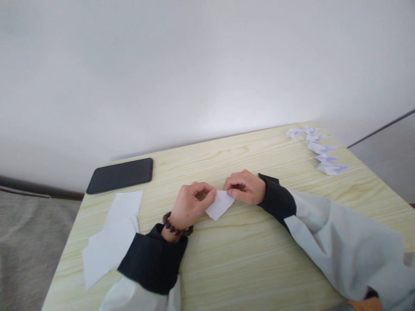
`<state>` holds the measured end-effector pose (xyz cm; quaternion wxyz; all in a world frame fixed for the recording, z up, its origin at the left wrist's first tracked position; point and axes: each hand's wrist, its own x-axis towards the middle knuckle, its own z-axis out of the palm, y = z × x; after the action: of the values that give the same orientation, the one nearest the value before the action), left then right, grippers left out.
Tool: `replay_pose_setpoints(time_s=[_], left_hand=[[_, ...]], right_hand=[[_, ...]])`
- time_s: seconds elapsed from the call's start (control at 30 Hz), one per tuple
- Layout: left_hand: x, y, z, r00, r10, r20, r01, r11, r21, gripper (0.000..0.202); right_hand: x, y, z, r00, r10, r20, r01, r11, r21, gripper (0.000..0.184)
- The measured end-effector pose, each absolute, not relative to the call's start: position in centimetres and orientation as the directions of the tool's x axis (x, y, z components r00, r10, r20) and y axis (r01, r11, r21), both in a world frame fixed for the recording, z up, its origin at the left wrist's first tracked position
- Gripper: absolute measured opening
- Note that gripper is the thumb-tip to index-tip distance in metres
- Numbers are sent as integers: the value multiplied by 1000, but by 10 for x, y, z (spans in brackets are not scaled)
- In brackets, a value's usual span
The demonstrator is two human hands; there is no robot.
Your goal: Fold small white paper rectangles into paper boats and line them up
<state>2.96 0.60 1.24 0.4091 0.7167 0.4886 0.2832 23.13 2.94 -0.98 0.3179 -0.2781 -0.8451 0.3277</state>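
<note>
Between my hands, near the middle of the table, is a small piece of folded white paper. My left hand, with a dark beaded bracelet at the wrist, pinches its upper left corner between thumb and fingers. At the upper right corner, the thumb and fingertips of my right hand grip the same paper. Its lower edge points toward me, over the tabletop. The exact folds along the top are partly hidden by my fingertips.
Loose white paper sheets overlap at the table's left, partly behind my left sleeve. Beyond them lies a black phone. Several folded white paper figures line the far right of the wooden table. A white wall rises behind.
</note>
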Motion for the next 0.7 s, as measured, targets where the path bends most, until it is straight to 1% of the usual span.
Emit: replay_pose_setpoints(time_s=[0.1, 0.27, 0.37, 0.43, 0.53, 0.63, 0.7], left_hand=[[30, 6, 12, 379, 925, 29, 485, -225, 845, 21], [35, 5, 14, 415, 904, 100, 554, -339, 760, 18], [37, 5, 14, 415, 903, 107, 570, -350, 743, 19], [36, 5, 13, 405, 910, 92, 580, -334, 743, 19], [33, 6, 12, 403, 913, 65, 566, -304, 766, 21], [29, 7, 13, 440, 897, 41, 522, -293, 801, 22], [26, 8, 14, 464, 885, 26, 501, -287, 816, 23]], right_hand=[[231, 29, -10, -631, 690, 356, 277, 629, -727, 21], [230, 29, -12, -653, 657, 378, 311, 687, -657, 22], [230, 30, -13, -679, 641, 358, 329, 702, -632, 22], [230, 30, -13, -696, 634, 338, 332, 701, -631, 21], [230, 31, -12, -678, 648, 349, 316, 684, -657, 21], [230, 31, -11, -661, 654, 369, 273, 667, -693, 22], [231, 31, -11, -668, 653, 356, 262, 654, -709, 23]])
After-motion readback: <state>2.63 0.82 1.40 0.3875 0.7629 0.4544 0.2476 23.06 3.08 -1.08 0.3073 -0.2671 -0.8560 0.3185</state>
